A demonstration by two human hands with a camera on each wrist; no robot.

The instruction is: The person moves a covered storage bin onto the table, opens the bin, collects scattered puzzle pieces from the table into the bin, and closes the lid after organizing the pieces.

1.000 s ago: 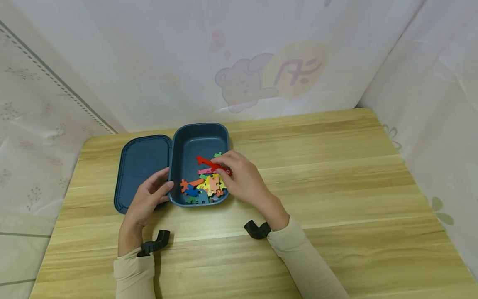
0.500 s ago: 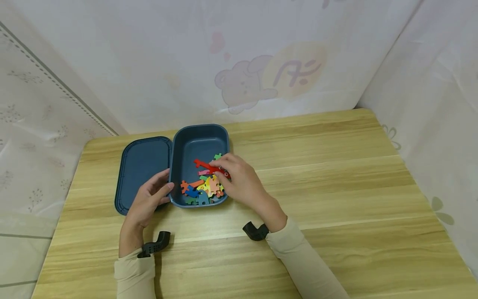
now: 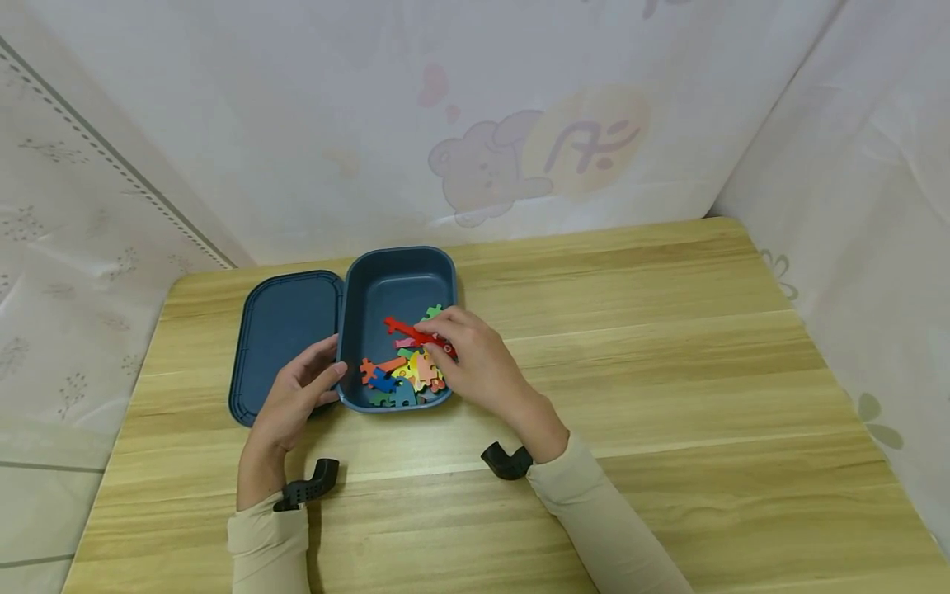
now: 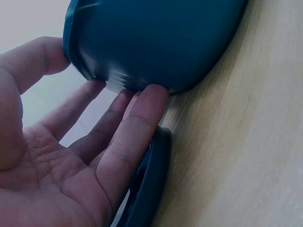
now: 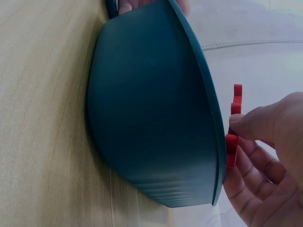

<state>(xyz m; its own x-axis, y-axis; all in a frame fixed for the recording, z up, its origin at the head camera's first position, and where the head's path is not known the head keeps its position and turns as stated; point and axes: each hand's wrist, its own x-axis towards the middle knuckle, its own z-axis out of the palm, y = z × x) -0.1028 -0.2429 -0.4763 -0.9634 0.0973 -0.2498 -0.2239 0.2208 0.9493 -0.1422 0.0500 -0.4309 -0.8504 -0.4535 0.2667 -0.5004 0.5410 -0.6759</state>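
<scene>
Above the right part of the blue plastic box (image 3: pixel 341 330), my right hand (image 3: pixel 478 355) pinches a long red puzzle piece (image 3: pixel 404 327) between thumb and fingers. In the right wrist view, this red piece (image 5: pixel 232 146) is seen edge-on at rim height. My left hand (image 3: pixel 293 400) holds the box's left side near the front corner, thumb at the rim. Its other fingertips rest against the outer wall (image 4: pixel 156 42) in the left wrist view. Several puzzle pieces lie in the box's near half, among them a blue piece (image 3: pixel 382 380) and an orange piece (image 3: pixel 367 370).
The matching blue lid (image 3: pixel 285 330) lies flat on the wooden table (image 3: pixel 668 355), left of the box and partly behind my left hand. A white printed curtain (image 3: pixel 334 124) hangs behind the table's far edge. Black wrist mounts (image 3: pixel 312 485) sit at both wrists.
The red puzzle piece in my right hand has shifted slightly left and toward me over the box. My left hand keeps its place on the box.
</scene>
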